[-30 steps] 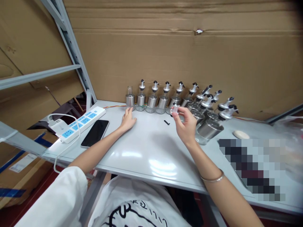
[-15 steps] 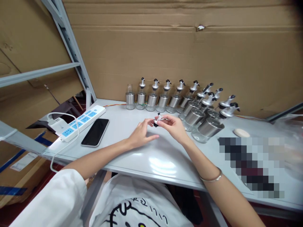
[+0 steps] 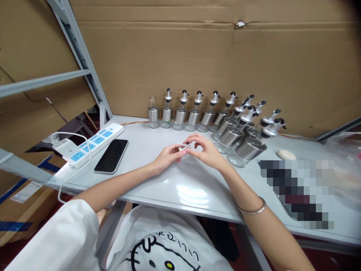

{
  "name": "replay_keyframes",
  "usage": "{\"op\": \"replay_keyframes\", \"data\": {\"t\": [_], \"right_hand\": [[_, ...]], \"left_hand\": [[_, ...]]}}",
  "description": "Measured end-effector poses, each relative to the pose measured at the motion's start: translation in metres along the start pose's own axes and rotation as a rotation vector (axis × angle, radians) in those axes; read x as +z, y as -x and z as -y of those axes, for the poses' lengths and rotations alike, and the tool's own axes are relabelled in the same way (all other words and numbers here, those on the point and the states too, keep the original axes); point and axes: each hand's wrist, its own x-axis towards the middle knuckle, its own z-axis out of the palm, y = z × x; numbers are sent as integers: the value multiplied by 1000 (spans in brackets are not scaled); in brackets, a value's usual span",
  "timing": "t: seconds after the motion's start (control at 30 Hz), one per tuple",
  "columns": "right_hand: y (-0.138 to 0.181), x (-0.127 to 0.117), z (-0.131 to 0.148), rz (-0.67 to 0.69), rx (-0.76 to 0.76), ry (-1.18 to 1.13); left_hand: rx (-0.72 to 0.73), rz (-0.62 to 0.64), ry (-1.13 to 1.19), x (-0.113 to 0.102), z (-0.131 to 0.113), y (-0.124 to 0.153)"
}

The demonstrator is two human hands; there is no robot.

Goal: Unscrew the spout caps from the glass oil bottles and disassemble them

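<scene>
Above the middle of the table, a small silver pourer spout [image 3: 182, 148] with a black tip is between my two hands, partly covered by fingers. My left hand [image 3: 166, 159] pinches its base from the left, thumb on top. From the right, my right hand [image 3: 205, 151] curls its thumb and fingers round the spout end. Behind them stands a row of glass bottles with steel sleeves. The leftmost bottle [image 3: 153, 114] has a bare glass neck, while its neighbour [image 3: 167, 116] carries a silver and black pourer.
More capped bottles [image 3: 251, 150] crowd the right side. On the left lie a black phone [image 3: 111, 156] and a white power strip [image 3: 97, 145] with a plugged-in charger and cable. A pale oval object [image 3: 286, 154] sits at the right. Cardboard [image 3: 180, 60] walls the back.
My left fingers have closed on the pourer spout's base, the thumb moving up onto it. The spout has tilted over, and my right fingers have shifted round it. The view has shifted slightly.
</scene>
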Motion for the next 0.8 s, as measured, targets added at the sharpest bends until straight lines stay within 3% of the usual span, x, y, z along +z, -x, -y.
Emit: {"op": "replay_keyframes", "data": {"t": [0.3,0.5,0.67,0.8], "right_hand": [[2,4,6,217,17,131],[4,11,6,346,89,135],[1,6,-1,258,217,39],[-3,-13,-13,162,272,4]], "left_hand": [[-110,11,172,-2,-8,-1],[-111,51,107,-4,-12,0],[43,103,-134,-3,-17,4],[156,65,-241,-5,-13,5]]}}
